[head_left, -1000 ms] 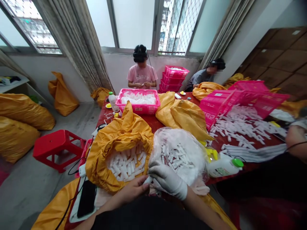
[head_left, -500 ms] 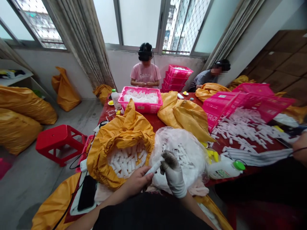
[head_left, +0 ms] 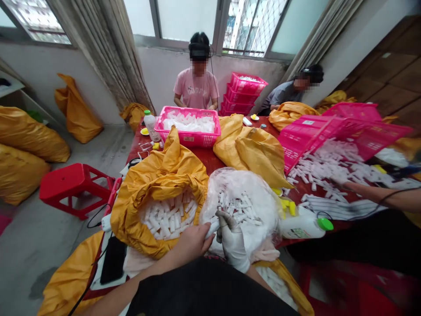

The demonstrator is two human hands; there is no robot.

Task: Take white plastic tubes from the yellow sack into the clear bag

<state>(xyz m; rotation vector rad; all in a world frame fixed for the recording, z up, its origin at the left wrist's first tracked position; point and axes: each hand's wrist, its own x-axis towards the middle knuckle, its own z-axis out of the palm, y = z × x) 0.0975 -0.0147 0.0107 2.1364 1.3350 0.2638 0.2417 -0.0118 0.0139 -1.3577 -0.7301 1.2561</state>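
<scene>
1. Head view, bottom middle: bare left hand (head_left: pixel 192 243), grip closed around a white plastic tube (head_left: pixel 212 227), tube tilted upward over the edge of a clear plastic bag (head_left: pixel 245 193).
2. Just beside the tube, gloved right hand (head_left: pixel 232 241) in a white glove with soiled fingertips (head_left: pixel 222 218), grip half curled, contact with the tube impossible to tell.
3. Under both hands, loose white tubes inside the bag; just left of it, a yellow sack (head_left: pixel 158 206) packed with more tubes, at the edge of a red counter (head_left: pixel 200 164).
4. On the counter, a pink basket (head_left: pixel 187 127) of tubes far ahead; to the right, a white bottle (head_left: pixel 304 226) with a green cap, and a tipped pink crate (head_left: pixel 309 136) above a spilled heap of tubes (head_left: pixel 329 162).
5. Over that heap, a co-worker's bare arm (head_left: pixel 378 195) from the right.
6. Beyond the counter, a person in a pink shirt (head_left: pixel 196 83), a person in a grey shirt (head_left: pixel 286 94) and a stack of pink baskets (head_left: pixel 243 94); on the floor at left, a red stool (head_left: pixel 74 186).
</scene>
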